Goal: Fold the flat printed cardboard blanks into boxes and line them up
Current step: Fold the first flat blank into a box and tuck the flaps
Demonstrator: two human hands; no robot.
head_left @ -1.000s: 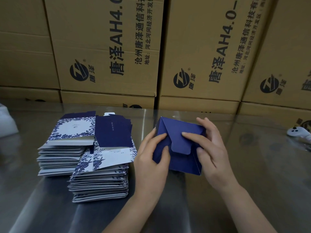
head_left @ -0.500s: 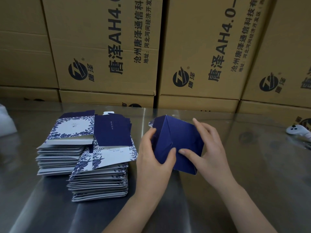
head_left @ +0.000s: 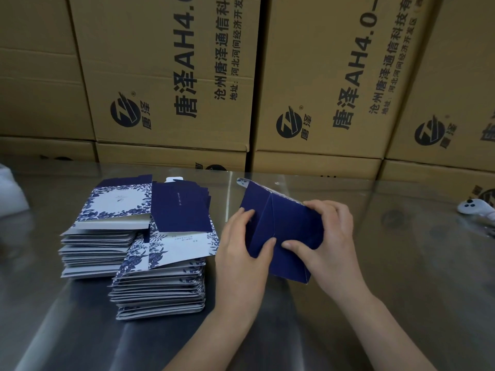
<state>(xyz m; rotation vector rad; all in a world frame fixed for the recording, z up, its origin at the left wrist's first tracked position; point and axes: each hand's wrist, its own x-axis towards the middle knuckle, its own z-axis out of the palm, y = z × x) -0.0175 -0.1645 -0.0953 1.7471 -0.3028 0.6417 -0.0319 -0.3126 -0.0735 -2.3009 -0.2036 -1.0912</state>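
A dark blue cardboard box (head_left: 288,223), partly folded, is held tilted above the steel table (head_left: 401,263) with its folded blue end facing me. My left hand (head_left: 241,253) grips its left edge, thumb pressing on the blue face. My right hand (head_left: 329,236) grips the right side, thumb on the face and fingers curled over the top edge. To the left lie two stacks of flat blanks printed in blue floral and white: a back stack (head_left: 107,236) and a nearer stack (head_left: 163,279).
Large brown shipping cartons (head_left: 174,76) form a wall along the table's far edge. A white controller (head_left: 474,207) lies at the far right. Something white (head_left: 10,194) sits at the left edge.
The rounded tab seen a second ago has been pressed in and the end flaps now lie flat. Both hands shifted their grip, the right fingers curling over the top edge.
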